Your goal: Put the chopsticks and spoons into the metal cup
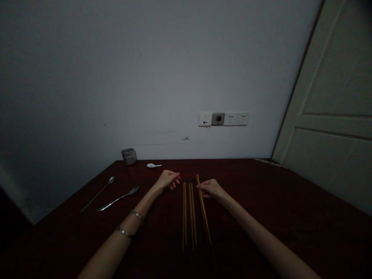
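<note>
Two pairs of wooden chopsticks lie side by side, pointing away from me: a left pair [185, 213] and a middle pair [192, 213]. My right hand [211, 188] pinches a third pair of chopsticks [204, 209] near its far end, and this pair slants to the right of the others. My left hand [169, 179] is just left of the chopsticks' far ends, touching none of them. Its fingers are loosely bent and slightly apart, with nothing seen in them. Two bracelets circle the left forearm.
On the left of the dark red table [238, 170] lie a long-handled spoon [101, 190] and another metal spoon [124, 195]. A white soup spoon [152, 165] and a metal cup [128, 156] stand near the wall. Sockets [223, 119] are on the wall; a door [334, 116] is at right.
</note>
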The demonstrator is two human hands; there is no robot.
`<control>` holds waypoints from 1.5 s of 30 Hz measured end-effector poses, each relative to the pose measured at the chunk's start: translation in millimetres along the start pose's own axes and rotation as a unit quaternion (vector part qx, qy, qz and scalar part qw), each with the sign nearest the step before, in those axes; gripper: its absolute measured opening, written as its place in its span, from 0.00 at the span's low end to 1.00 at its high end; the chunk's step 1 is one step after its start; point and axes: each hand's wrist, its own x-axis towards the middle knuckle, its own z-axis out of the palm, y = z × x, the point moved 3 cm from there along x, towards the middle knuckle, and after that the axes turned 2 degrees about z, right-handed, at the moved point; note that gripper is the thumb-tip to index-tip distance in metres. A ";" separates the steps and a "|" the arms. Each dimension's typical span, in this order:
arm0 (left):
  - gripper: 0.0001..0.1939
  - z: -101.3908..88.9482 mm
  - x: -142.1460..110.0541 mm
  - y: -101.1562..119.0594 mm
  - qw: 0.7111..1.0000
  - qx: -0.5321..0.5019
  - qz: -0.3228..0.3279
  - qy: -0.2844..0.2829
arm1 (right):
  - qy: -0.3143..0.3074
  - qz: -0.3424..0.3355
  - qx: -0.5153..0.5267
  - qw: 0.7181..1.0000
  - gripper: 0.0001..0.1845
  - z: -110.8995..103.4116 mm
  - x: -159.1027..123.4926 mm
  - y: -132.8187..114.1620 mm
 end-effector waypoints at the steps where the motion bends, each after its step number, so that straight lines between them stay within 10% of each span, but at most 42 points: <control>1: 0.16 -1.5 0.4 -3.1 1.000 0.001 -0.007 0.003 | 0.007 -0.001 -0.026 1.000 0.09 2.0 0.2 1.3; 24: 0.12 -6.0 1.9 -25.9 0.998 0.012 -0.057 -0.008 | 0.118 -0.130 -0.444 0.879 0.09 13.0 4.0 -1.7; 45: 0.11 -3.3 1.8 -34.6 0.997 0.018 -0.066 -0.028 | 0.132 -0.136 -0.513 0.837 0.14 11.2 -14.7 -9.8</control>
